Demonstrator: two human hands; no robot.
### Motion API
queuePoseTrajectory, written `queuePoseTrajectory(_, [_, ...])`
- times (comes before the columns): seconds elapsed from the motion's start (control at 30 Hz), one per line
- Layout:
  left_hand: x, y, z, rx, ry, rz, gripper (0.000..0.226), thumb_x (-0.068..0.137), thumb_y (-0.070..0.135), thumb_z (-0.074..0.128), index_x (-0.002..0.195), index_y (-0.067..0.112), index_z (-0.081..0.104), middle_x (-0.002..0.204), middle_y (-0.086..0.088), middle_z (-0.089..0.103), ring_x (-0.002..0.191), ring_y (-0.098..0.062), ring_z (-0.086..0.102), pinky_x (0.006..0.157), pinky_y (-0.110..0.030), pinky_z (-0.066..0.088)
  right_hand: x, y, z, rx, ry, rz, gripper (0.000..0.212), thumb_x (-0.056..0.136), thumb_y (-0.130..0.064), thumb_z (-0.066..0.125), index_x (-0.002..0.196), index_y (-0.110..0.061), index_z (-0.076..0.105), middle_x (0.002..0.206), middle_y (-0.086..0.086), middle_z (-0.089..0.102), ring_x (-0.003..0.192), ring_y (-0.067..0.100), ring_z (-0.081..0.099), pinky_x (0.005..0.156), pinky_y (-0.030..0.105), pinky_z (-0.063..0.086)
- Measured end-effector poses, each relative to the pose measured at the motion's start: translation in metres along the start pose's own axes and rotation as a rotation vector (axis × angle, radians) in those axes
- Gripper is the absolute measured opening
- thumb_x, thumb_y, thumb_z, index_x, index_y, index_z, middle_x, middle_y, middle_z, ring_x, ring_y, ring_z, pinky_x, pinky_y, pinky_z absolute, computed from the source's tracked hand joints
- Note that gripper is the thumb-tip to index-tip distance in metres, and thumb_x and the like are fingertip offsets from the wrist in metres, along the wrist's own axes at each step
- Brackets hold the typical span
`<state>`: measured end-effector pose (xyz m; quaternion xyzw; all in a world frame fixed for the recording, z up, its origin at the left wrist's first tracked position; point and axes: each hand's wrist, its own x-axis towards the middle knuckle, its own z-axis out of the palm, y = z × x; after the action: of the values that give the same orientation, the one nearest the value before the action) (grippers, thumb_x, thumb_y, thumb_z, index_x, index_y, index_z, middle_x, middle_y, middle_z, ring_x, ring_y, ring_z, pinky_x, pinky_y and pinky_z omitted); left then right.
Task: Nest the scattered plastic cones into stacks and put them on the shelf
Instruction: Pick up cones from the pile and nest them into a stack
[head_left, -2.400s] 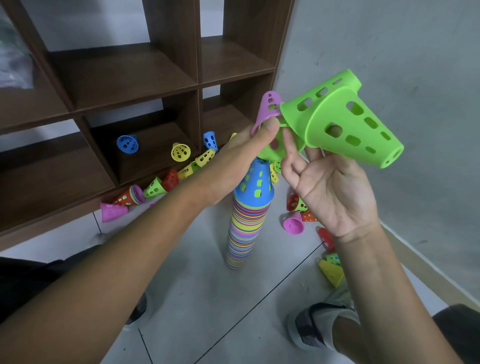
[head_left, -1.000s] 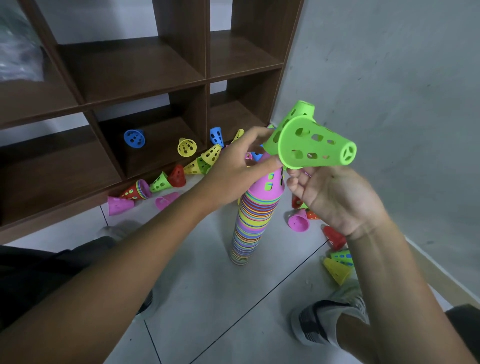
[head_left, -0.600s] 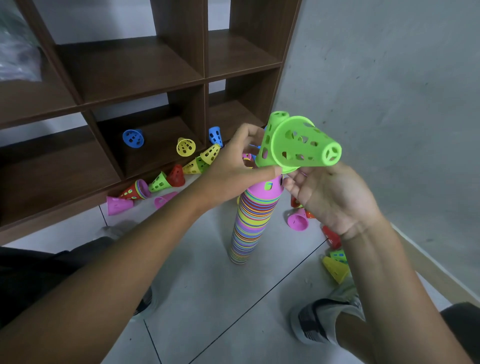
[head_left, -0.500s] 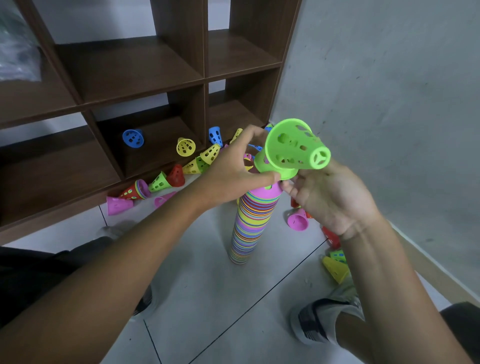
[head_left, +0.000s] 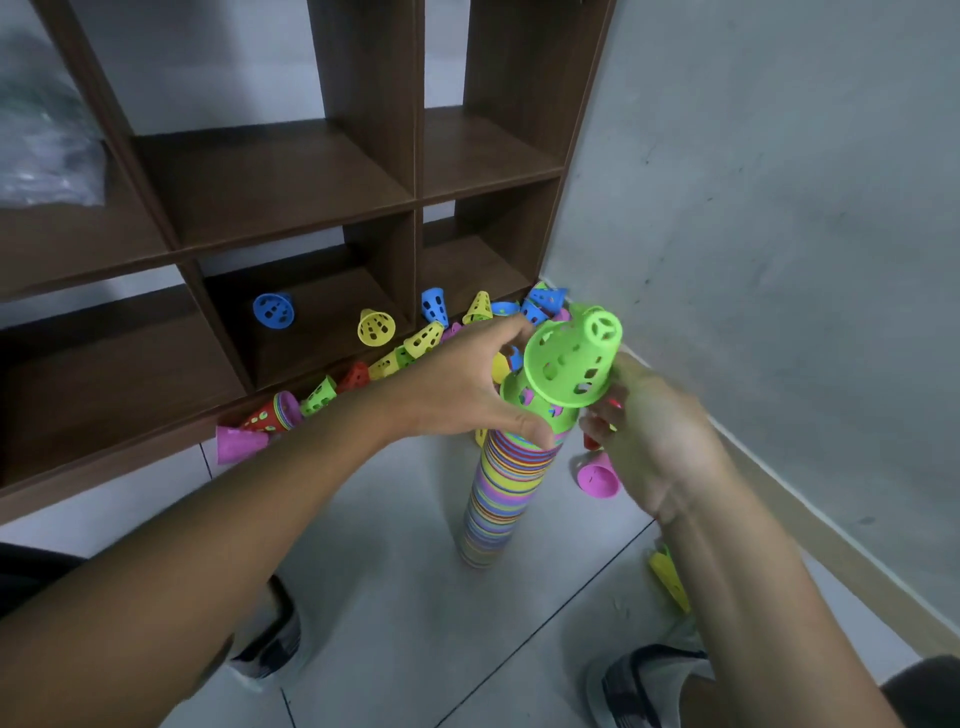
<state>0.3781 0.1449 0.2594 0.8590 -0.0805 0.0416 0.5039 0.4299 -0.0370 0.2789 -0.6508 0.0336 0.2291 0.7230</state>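
Observation:
A tall stack of nested many-coloured cones (head_left: 501, 493) stands on the floor in the middle. A green cone (head_left: 535, 410) sits on its top, and my left hand (head_left: 467, 387) grips that cone's rim with thumb and fingers. A second green cone (head_left: 571, 358) sits tilted just above it, narrow end up and to the right. My right hand (head_left: 649, 436), blurred, holds this upper cone at its lower right rim. Loose cones (head_left: 415, 343) lie along the foot of the brown wooden shelf (head_left: 291, 208).
A blue cone (head_left: 274, 310) and a yellow cone (head_left: 376, 327) lie in a lower shelf compartment. A pink cone (head_left: 598, 475) and a yellow cone (head_left: 670, 574) lie on the floor at right. The grey wall (head_left: 779, 234) is close on the right. My shoes (head_left: 270, 639) flank the stack.
A pink cone went onto the stack. The two green cones came down from upper right; one now caps the stack, the other has turned narrow end up above it.

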Motion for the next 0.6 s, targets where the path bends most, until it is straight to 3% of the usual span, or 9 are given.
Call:
queuePoseTrajectory(0.1, [0.004, 0.002, -0.012, 0.055, -0.036, 0.013, 0.068, 0.063, 0.062, 0.081, 0.114, 0.023, 0.060, 0.117, 0.008, 0.065, 0.115, -0.014, 0.061, 0.098, -0.045, 0.051, 0.004, 0.005, 0.007, -0.079, 0.074, -0.033, 0.034, 0.101, -0.031, 0.050, 0.068, -0.024, 0.058, 0.053, -0.016, 0.054, 0.058, 0.008, 0.046, 0.052, 0.025, 0.035])
queuePoseTrajectory(0.2, [0.007, -0.004, -0.028, 0.151, -0.050, 0.031, 0.063, 0.080, 0.064, 0.061, 0.117, 0.012, 0.062, 0.114, 0.001, 0.066, 0.110, -0.016, 0.061, 0.095, -0.040, 0.049, 0.009, 0.012, 0.011, -0.145, 0.084, -0.056, 0.024, 0.102, -0.035, 0.049, 0.083, -0.021, 0.057, 0.067, -0.009, 0.050, 0.061, 0.011, 0.044, 0.054, 0.024, 0.034])
queuePoseTrajectory(0.3, [0.008, -0.013, -0.048, 0.274, -0.070, -0.014, 0.053, 0.086, 0.069, 0.048, 0.105, 0.022, 0.065, 0.101, 0.005, 0.067, 0.097, -0.013, 0.062, 0.084, -0.032, 0.050, 0.019, 0.019, 0.006, -0.174, 0.077, -0.049, 0.019, 0.101, -0.039, 0.051, 0.101, -0.021, 0.056, 0.078, -0.006, 0.049, 0.065, 0.014, 0.043, 0.058, 0.025, 0.034])
queuePoseTrajectory(0.47, [0.013, -0.026, -0.100, 0.461, -0.124, -0.173, 0.048, 0.080, 0.077, 0.055, 0.099, 0.034, 0.066, 0.096, 0.011, 0.070, 0.091, -0.004, 0.066, 0.082, -0.037, 0.058, 0.035, 0.017, -0.001, -0.224, 0.033, -0.080, 0.022, 0.099, -0.036, 0.054, 0.109, -0.019, 0.064, 0.098, 0.000, 0.059, 0.076, 0.019, 0.048, 0.055, 0.027, 0.037])
queuePoseTrajectory(0.6, [0.017, -0.030, -0.140, 0.585, -0.234, -0.242, 0.031, 0.089, 0.055, 0.065, 0.104, 0.028, 0.066, 0.100, 0.011, 0.070, 0.094, -0.005, 0.066, 0.082, -0.031, 0.057, 0.055, 0.010, -0.002, -0.334, 0.001, -0.055, 0.015, 0.097, -0.032, 0.058, 0.103, -0.021, 0.067, 0.106, 0.003, 0.069, 0.092, 0.026, 0.062, 0.070, 0.036, 0.052])
